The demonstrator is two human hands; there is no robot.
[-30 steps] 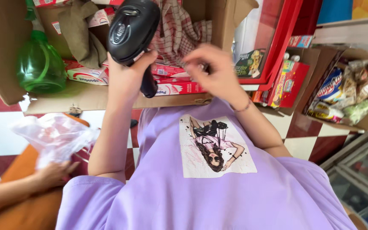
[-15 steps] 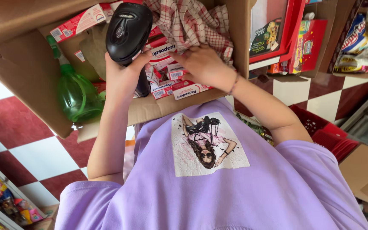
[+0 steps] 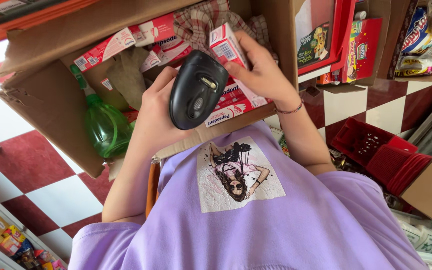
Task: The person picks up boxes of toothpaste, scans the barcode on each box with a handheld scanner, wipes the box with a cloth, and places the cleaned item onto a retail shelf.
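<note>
Two hands work over an open cardboard box [image 3: 51, 107] that sits in front of the person's chest. The left hand [image 3: 153, 117] has its fingers wrapped around the grip of a black handheld scanner [image 3: 197, 90], nose aimed across at the other hand. The right hand [image 3: 263, 72] pinches a small red-and-white carton [image 3: 226, 47] between thumb and fingers, raised just above the box with its end flap turned toward the scanner, seemingly so its label faces the reader. More such cartons [image 3: 226, 107] lie in the box beside a green spray bottle [image 3: 103, 125] and a checked cloth [image 3: 201, 20].
</note>
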